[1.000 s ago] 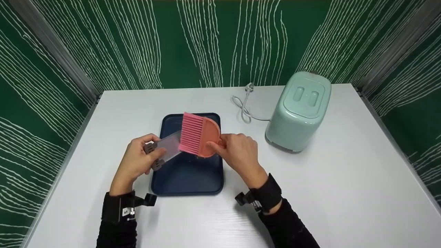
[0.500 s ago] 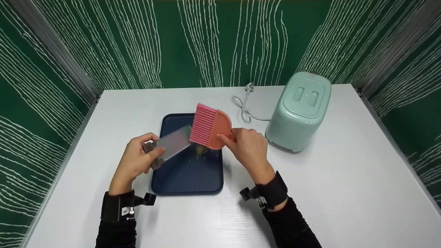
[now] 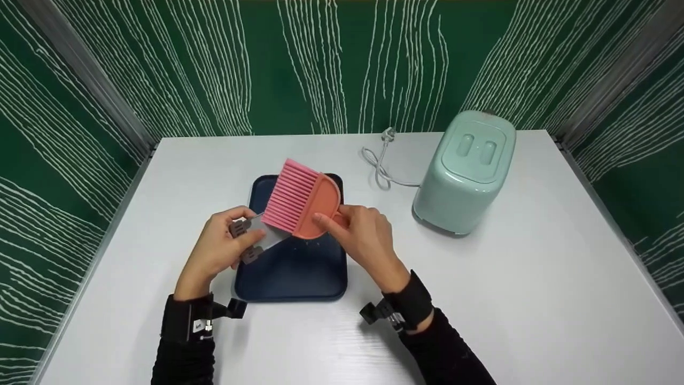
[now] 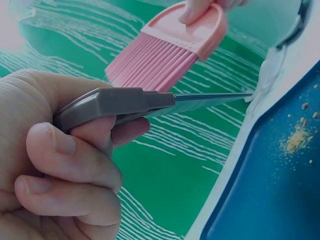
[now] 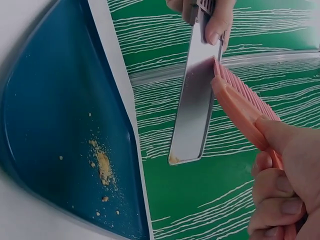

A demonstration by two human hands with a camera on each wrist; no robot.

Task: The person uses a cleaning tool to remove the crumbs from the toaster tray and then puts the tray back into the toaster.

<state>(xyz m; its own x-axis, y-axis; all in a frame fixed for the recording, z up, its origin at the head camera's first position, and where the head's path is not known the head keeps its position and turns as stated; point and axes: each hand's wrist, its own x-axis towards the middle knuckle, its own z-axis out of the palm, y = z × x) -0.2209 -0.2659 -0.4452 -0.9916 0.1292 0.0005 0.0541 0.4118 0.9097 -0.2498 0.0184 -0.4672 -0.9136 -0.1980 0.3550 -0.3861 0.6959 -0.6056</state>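
Observation:
My left hand grips a slim metal crumb tray by its grey end, thumb on top. The tray tilts over the navy serving tray; a few crumbs cling to its far corner in the right wrist view. My right hand holds a brush by its orange handle, thumb on the flat part. Its pink bristles lie across the crumb tray near the grey end, hiding part of it in the head view. A small pile of tan crumbs lies in the serving tray below.
A mint-green toaster with a lid stands at the table's back right. Its white cord and plug lie beside it, toward the back edge. Green walls with white streaks surround the white table.
The brush first moved right and up off the crumb tray, uncovering it and the crumb pile. Now it is back left over the metal, nearer the left hand. The left hand has barely shifted.

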